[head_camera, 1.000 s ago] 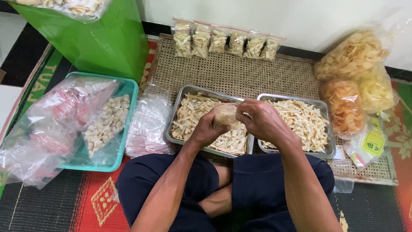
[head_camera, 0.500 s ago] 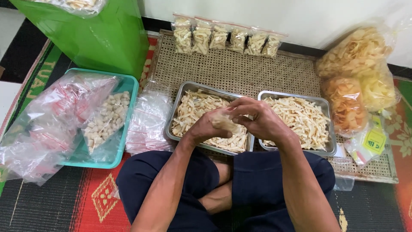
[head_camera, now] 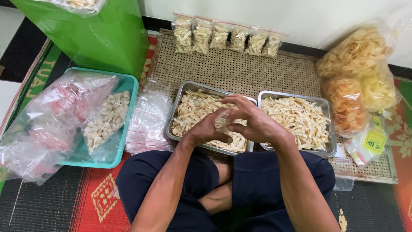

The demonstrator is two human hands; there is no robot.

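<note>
My left hand [head_camera: 206, 130] and my right hand [head_camera: 254, 122] meet over the near edge of the left metal tray [head_camera: 180, 101]. Together they hold a small clear plastic bag [head_camera: 222, 122] with pale snack sticks inside; the fingers cover most of it. The left tray is heaped with pale snack sticks [head_camera: 195, 109]. Beside it on the right stands a second metal tray [head_camera: 327, 129], also full of sticks. I sit cross-legged in dark trousers just behind both trays.
Several filled small bags [head_camera: 227, 38] line the wall on a woven mat [head_camera: 240, 71]. A pile of empty clear bags [head_camera: 148, 122] lies left of the trays. A teal basin [head_camera: 131, 86] holds bagged crackers. Large chip bags [head_camera: 358, 73] stand right; a green bin [head_camera: 98, 34] stands far left.
The small bag has dropped lower between my hands, and my right fingers have folded over its top. Both hands stay over the left tray's near edge.
</note>
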